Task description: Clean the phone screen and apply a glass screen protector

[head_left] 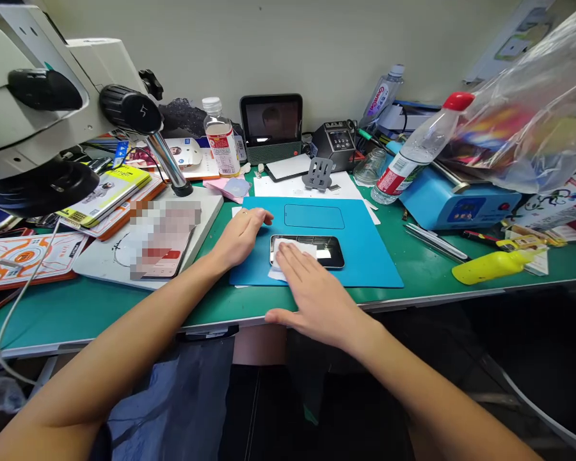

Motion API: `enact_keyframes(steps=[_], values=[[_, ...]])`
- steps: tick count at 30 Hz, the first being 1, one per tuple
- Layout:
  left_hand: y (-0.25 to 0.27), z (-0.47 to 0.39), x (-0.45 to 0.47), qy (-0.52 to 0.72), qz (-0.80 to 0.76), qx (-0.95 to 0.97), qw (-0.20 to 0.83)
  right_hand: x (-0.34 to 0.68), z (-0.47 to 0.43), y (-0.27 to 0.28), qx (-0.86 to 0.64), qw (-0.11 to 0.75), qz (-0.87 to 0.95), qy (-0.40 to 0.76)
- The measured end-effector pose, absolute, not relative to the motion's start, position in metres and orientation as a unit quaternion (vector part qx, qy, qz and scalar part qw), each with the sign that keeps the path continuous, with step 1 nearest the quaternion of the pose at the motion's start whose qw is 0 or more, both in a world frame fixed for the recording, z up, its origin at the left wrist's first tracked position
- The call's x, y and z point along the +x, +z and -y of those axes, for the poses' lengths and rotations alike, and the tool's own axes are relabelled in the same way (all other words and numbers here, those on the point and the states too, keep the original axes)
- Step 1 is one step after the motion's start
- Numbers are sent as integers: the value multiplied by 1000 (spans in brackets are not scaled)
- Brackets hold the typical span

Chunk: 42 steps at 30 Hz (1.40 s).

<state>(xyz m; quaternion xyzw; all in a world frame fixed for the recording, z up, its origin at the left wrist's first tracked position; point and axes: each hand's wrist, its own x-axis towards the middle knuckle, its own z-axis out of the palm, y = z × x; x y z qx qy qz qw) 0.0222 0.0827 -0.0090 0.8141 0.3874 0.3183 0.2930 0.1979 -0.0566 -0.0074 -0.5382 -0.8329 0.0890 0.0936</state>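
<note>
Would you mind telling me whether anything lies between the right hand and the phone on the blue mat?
Yes: a white wipe lies between the right hand and the end of the phone nearer the left hand. Nothing visible covers the phone's other end.

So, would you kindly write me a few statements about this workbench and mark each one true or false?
1. The right hand is on a white wipe over the phone. True.
2. The left hand is on the wipe too. False: it is at the left side of the blue mat.
3. A phone-shaped outline shows on the mat, beyond the phone as the person sees it. True.
4. The red-capped bottle is left of the small display. False: it is to the right.
5. The yellow bottle stands upright. False: it lies on its side.
</note>
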Motion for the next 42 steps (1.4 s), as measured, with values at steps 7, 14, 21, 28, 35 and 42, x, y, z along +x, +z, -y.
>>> enact_keyframes(steps=[7, 14, 21, 28, 35, 42], values=[[-7, -79, 23, 300, -368, 826, 304, 256, 85, -10, -590, 73, 803, 39], [-6, -78, 24, 303, -366, 827, 300, 249, 54, -12, -656, 65, 750, 43], [-8, -81, 24, 318, -376, 823, 285, 183, 25, -10, -641, 108, 756, 71], [-11, -84, 22, 323, -379, 816, 294, 159, 49, -13, -546, 129, 826, 62], [-10, -80, 24, 298, -375, 821, 312, 240, 82, -20, -609, 104, 785, 35], [-8, -80, 24, 329, -400, 795, 315, 220, 45, -14, -674, 107, 728, 69]])
